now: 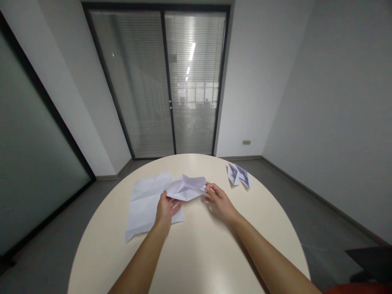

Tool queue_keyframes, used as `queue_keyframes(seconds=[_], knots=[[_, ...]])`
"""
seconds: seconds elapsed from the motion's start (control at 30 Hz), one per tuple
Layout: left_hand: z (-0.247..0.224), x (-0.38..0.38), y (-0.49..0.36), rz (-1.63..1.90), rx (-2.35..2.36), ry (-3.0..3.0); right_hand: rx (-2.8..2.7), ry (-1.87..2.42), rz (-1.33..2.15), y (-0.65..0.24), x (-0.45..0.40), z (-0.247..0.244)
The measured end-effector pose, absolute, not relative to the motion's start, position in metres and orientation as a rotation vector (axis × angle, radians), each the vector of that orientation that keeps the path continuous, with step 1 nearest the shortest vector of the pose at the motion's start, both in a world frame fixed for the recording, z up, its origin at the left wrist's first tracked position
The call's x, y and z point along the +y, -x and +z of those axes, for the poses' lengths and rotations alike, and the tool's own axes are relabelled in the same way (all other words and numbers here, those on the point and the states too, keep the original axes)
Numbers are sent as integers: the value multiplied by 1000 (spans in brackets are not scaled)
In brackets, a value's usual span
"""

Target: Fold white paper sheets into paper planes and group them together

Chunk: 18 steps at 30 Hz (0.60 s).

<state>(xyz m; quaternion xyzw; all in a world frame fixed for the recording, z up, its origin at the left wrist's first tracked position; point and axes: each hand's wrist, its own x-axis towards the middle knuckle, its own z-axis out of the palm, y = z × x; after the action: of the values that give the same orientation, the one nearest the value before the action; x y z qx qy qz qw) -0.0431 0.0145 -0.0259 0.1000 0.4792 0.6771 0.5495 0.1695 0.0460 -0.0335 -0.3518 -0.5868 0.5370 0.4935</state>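
Between my two hands a folded sheet of white paper [187,188] is held above the table, creased with a raised fold in its middle. My left hand [167,207] grips its left end, thumb on top and fingers underneath. At its right end, my right hand [218,199] pinches the paper between thumb and fingers. Under and left of my left hand lies a larger creased white sheet [142,208], flat on the table with its lower left corner slightly bent.
A round cream table [196,253] carries everything. Near its far right edge stands a folded paper piece [239,175] with pointed flaps. A glass door with blinds [196,90] is behind the table, and a dark object [370,259] shows at lower right.
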Motion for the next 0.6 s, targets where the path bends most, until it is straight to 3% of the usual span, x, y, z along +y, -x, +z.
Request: queue_keyframes(seconds=[0.1, 0.37, 0.6], knots=[[-22, 13, 45, 1584, 1150, -221, -1332, 755, 1486, -171, 42, -27], [-10, 8, 51, 1528, 1001, -198, -1467, 781, 1522, -172, 42, -28], [-7, 6, 46, 1565, 990, -312, -1668, 847, 1146, -176, 49, -40]])
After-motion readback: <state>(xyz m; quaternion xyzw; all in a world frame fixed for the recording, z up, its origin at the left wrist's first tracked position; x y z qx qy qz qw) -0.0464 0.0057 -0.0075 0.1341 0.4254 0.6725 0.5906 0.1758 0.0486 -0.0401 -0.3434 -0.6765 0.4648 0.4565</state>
